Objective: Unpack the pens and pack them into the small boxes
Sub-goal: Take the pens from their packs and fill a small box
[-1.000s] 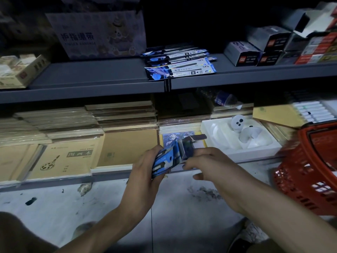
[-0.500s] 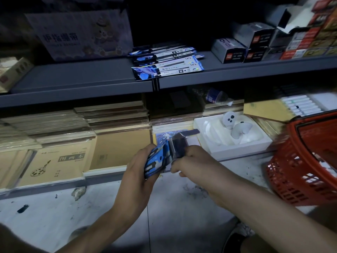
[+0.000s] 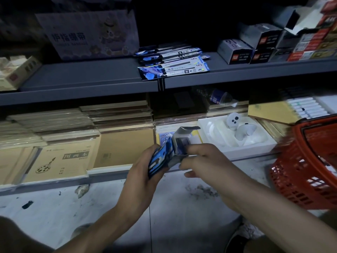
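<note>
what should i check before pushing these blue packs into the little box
1. Flap of the small box open: ok, it stands up at the far end.
2. Right hand grips the small box: ok.
3. Left hand holds the blue packs: ok, fingers curl round the stack.
4. Packs lined up with the opening: cannot tell, they sit right beside the box.
5. Room inside the box: cannot tell, something dark shows inside and the light is dim.
6. More packs to do: ok, a pile of pen packs lies on the upper shelf.
</note>
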The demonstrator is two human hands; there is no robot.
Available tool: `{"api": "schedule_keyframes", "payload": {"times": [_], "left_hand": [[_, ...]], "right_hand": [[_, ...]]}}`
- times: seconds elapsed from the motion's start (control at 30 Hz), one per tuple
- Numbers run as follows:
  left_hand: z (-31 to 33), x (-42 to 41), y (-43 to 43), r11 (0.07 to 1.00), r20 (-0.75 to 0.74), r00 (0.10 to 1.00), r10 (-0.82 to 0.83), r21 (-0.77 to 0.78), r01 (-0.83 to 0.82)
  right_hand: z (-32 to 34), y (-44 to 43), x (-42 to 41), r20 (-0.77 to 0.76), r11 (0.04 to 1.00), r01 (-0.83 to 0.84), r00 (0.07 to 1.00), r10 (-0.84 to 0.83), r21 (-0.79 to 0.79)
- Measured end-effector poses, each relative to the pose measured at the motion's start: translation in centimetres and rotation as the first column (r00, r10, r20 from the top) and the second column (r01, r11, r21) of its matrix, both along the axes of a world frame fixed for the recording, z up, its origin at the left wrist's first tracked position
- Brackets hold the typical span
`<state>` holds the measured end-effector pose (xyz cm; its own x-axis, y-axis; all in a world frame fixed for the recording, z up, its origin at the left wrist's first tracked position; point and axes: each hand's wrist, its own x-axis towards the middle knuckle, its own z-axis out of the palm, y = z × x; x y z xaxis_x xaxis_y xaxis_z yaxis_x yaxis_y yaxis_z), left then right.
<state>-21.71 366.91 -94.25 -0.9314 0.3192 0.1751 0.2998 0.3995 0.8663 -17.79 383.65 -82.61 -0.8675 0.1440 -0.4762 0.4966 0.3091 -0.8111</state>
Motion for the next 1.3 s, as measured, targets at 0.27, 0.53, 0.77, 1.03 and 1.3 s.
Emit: {"api": "schedule_keyframes", "payload": {"times": [0.27,0.53,0.77,1.03,1.3], "left_hand": [[0.1,0.6,0.4,0.998,0.004,1.0,-0.018,0.057,0.017],[0.7,0.4,1.1,0.996,0.019,0.999,-0.035,0.079,0.034],[0.9,0.3,1.4,0.992,0.052,0.999,0.001,0.13,-0.008],[0.4,0.1,0.7,0.995,0.036,0.997,0.072,0.071,-0.074],[-0.4,-0.4,0.0,1.0,0.131,0.991,-0.017,0.003,0.017]], "right_hand": [[-0.8,0.0,-0.6,0.062,0.999,-0.014,0.998,0.017,-0.053],[-1.4,0.3,-0.7,0.032,0.998,-0.05,0.998,0.049,0.037],[-0.8,0.8,0.2,-0.217,0.974,-0.057,0.971,0.105,0.217],[-1.1,1.5,0.2,-0.302,0.96,0.033,0.952,0.054,0.278],[0.7,2.7,0.0,-0.427,0.955,0.114,0.904,0.015,0.275]]}}
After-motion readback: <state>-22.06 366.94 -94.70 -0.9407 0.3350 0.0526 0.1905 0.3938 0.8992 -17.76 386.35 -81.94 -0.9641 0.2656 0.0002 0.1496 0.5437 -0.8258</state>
